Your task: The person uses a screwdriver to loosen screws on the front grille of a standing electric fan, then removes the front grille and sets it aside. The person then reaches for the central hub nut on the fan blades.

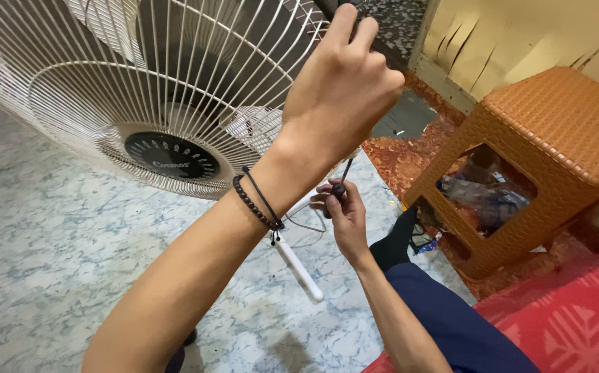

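Observation:
A white wire fan guard (140,83) with a black round centre badge tilts over the floor, with a fan blade visible behind its wires. My left hand (344,83), beaded bracelets on its wrist, is raised and closed on the guard's right rim. Lower down, my right hand (346,217) grips a thin screwdriver (341,181) with a dark handle. Its shaft points up at the guard's lower edge, just behind my left wrist. The tip is hidden.
A white rod-shaped part (299,269) lies on the marble floor (51,262) under my left forearm. An orange woven-look plastic stool (555,131) stands at the right with clutter beneath it. A red patterned mat (575,318) fills the lower right corner.

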